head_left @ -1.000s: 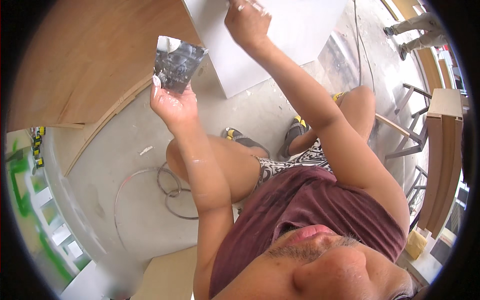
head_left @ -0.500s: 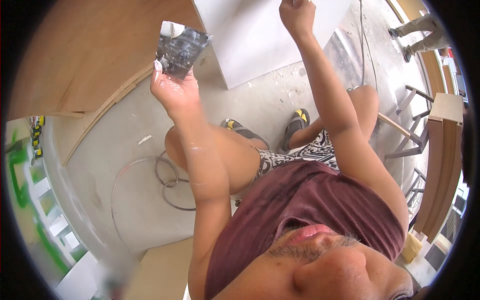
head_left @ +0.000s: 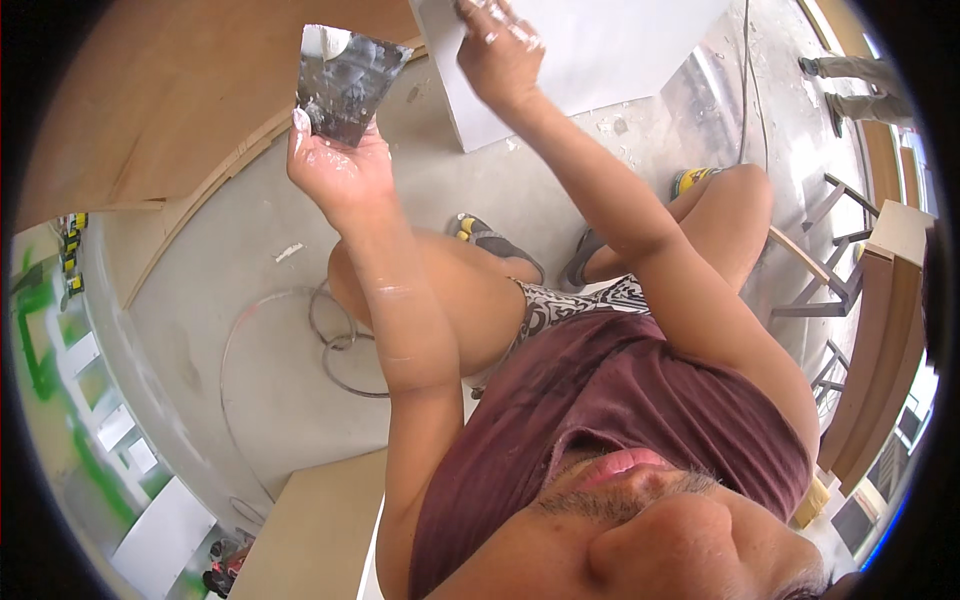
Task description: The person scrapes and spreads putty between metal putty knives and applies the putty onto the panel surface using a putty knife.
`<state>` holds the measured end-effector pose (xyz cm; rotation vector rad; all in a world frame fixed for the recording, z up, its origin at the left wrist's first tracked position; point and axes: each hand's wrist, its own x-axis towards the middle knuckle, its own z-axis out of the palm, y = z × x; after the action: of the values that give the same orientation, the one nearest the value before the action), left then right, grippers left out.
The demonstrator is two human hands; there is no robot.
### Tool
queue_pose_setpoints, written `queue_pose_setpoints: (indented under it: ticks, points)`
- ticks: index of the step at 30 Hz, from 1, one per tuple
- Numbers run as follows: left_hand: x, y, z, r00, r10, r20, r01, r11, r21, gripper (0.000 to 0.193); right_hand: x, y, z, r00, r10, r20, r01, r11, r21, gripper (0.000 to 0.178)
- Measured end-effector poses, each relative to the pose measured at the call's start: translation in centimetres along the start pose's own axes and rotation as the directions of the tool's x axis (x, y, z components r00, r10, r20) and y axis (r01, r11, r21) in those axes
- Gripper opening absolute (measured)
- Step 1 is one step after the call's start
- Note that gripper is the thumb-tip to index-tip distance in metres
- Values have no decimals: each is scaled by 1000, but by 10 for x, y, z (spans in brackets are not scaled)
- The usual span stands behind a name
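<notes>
My left hand [head_left: 342, 178] grips the lower end of a flat, dark metal putty plate [head_left: 350, 88], held up and smeared with white. A lump of white putty [head_left: 333, 42] sits at its top edge, and white smears mark my thumb and palm. My right hand [head_left: 502, 62] is closed in front of a smooth white panel [head_left: 590, 70], its fingers spotted with white. Something small and dark pokes out by those fingers at the upper edge of the view; most of it is hidden.
A large brown wooden board [head_left: 130, 120] fills the upper left. A hose [head_left: 345, 340] loops over the grey floor. Dark metal frames [head_left: 830, 285] and a wooden piece [head_left: 885, 330] stand at right. Another person's legs [head_left: 860, 90] show at upper right.
My right hand has moved left and down across the white panel, toward the putty plate. My left hand and the plate have shifted slightly up and left in view.
</notes>
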<state>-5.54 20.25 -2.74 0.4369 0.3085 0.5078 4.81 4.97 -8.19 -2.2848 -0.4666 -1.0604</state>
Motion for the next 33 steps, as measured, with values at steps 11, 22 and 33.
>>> queue_pose_setpoints:
  ticks: [11, 22, 33]
  points:
    - [0, 0, 5, 999, 31, -34, -30, 999, 27, 33, -32, 4, -26, 913, 184, 364, -226, 971, 77, 48]
    - [-1, 1, 5, 1000, -4, -21, 4, 1000, 22, 35, 121, 67, -79, 919, 359, -161, -323, 923, 211, 31]
    - [1, 5, 1, 1000, 11, -3, -11, 1000, -4, 34, 56, -15, -10, 998, -13, -58, 13, 1000, -3, 39]
